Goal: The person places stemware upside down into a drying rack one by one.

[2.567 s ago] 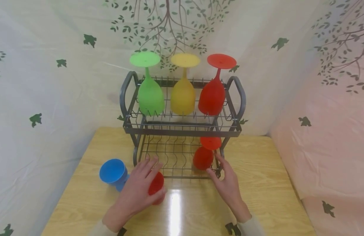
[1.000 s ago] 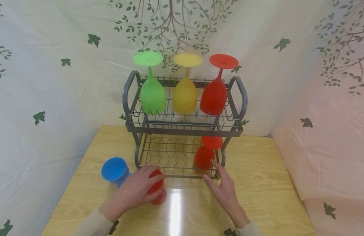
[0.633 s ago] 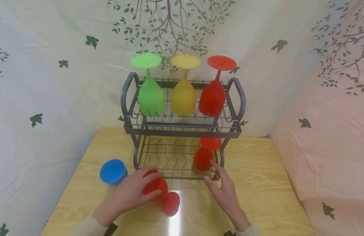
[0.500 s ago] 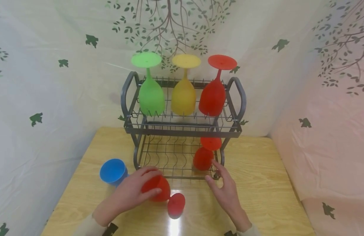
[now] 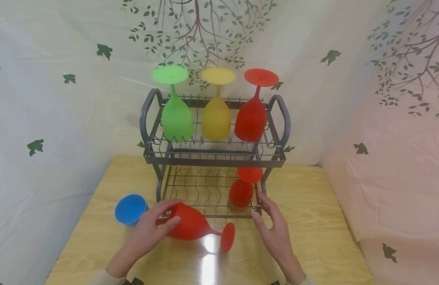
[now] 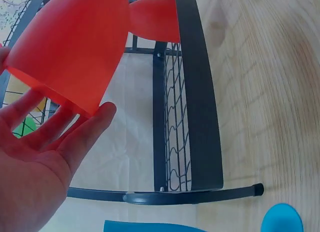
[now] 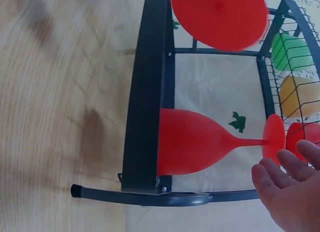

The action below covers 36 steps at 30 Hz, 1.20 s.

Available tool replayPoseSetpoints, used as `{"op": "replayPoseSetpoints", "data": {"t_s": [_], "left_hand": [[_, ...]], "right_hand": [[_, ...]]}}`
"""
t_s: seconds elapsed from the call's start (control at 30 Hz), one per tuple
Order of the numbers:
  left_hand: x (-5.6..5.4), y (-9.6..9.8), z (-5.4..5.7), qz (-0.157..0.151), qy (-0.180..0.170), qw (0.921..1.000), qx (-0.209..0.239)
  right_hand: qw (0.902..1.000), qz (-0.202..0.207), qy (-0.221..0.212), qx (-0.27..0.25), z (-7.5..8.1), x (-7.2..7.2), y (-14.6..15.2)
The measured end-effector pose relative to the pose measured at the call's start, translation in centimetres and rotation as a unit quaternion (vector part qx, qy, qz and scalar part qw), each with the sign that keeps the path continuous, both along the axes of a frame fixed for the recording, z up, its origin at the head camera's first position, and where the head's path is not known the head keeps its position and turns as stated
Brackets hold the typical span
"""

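Observation:
My left hand (image 5: 144, 231) holds a red plastic wine glass (image 5: 190, 225) by its rim, thumb on the near side and fingers round the far side. The glass lies sideways above the table, foot to the right. In the left wrist view the fingertips (image 6: 106, 111) are at the rim of the red bowl (image 6: 75, 46). My right hand (image 5: 275, 231) is open, fingers apart, beside the rack's lower right corner. Near it, another red wine glass (image 5: 241, 193) stands upside down on the lower shelf, its stem partly hidden. The right wrist view shows that glass (image 7: 192, 142) close to the hand (image 7: 295, 189).
A dark two-tier dish rack (image 5: 215, 162) stands on the wooden table (image 5: 305, 221). Its top tier bears upside-down green (image 5: 177, 120), yellow (image 5: 216, 120) and red (image 5: 250, 120) glasses. A blue goblet (image 5: 130, 209) stands left of the rack, partly behind my left hand.
The red glass in my left hand has tipped over, its foot swinging rightward and up from below the bowl. The right hand has stayed near the rack's corner, drawing slightly off the lower glass.

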State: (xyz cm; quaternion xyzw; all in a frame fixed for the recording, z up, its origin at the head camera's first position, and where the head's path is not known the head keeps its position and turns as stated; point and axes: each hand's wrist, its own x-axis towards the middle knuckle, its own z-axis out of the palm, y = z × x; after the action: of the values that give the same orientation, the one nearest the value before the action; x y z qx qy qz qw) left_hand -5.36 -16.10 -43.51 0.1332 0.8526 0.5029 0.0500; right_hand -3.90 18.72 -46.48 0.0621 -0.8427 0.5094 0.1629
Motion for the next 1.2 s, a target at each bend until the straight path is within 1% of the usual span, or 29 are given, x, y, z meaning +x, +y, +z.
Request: {"op": "replayPoseSetpoints", "data": {"t_s": [0.13,0.23,0.3,0.5,0.57,0.6,0.67,0.77,0.83,0.93,1.03,1.07,1.17,1.2], "left_hand": [[0.2,0.1,-0.2,0.027,0.002,0.9995,0.018],[0.4,0.3,-0.4,0.054,0.000,0.9981,0.030],[0.5,0.5,-0.5,0.069,-0.003,0.9962,0.053],[0.8,1.5,-1.0,0.096,0.001,0.9873,0.127],[0.8,1.8,-1.3,0.109,-0.006,0.9837,0.143],[0.8,1.9,-1.4,0.114,-0.017,0.9811,0.155],[0.9,2.3,-1.6,0.124,-0.051,0.9739,0.183],[0.9,2.9,-1.7,0.134,-0.107,0.9574,0.232],[0.9,3.3,-1.8,0.139,-0.134,0.9466,0.259],[0.9,3.7,-2.0,0.143,-0.151,0.9337,0.292],[0.8,3.9,-2.1,0.144,-0.164,0.9179,0.331],[0.8,4.0,-2.1,0.143,-0.168,0.9119,0.346],[0.6,4.2,-2.0,0.140,-0.181,0.8881,0.399],[0.5,4.3,-2.1,0.139,-0.183,0.8828,0.410]], "right_hand": [[0.9996,-0.001,0.009,-0.025,0.4,0.1,-0.1],[0.9989,0.001,0.022,-0.041,0.5,0.2,-0.1],[0.9981,0.004,0.028,-0.055,0.6,0.2,-0.3],[0.9918,0.013,0.026,-0.124,1.3,0.3,-0.9],[0.9895,0.018,0.021,-0.142,1.5,0.4,-1.1],[0.9886,0.019,0.018,-0.149,1.6,0.4,-1.2],[0.9872,0.018,0.013,-0.158,1.7,0.6,-1.4],[0.9868,0.013,0.008,-0.161,1.8,0.8,-1.5],[0.9869,0.006,0.004,-0.161,1.8,1.0,-1.5],[0.9863,0.002,-0.009,-0.165,1.9,1.2,-1.8],[0.9840,0.003,-0.018,-0.177,1.8,1.3,-2.2],[0.9831,0.007,-0.018,-0.182,1.8,1.4,-2.4],[0.9794,0.021,-0.010,-0.201,1.5,1.5,-3.0],[0.9780,0.026,-0.007,-0.207,1.4,1.5,-3.1]]}}
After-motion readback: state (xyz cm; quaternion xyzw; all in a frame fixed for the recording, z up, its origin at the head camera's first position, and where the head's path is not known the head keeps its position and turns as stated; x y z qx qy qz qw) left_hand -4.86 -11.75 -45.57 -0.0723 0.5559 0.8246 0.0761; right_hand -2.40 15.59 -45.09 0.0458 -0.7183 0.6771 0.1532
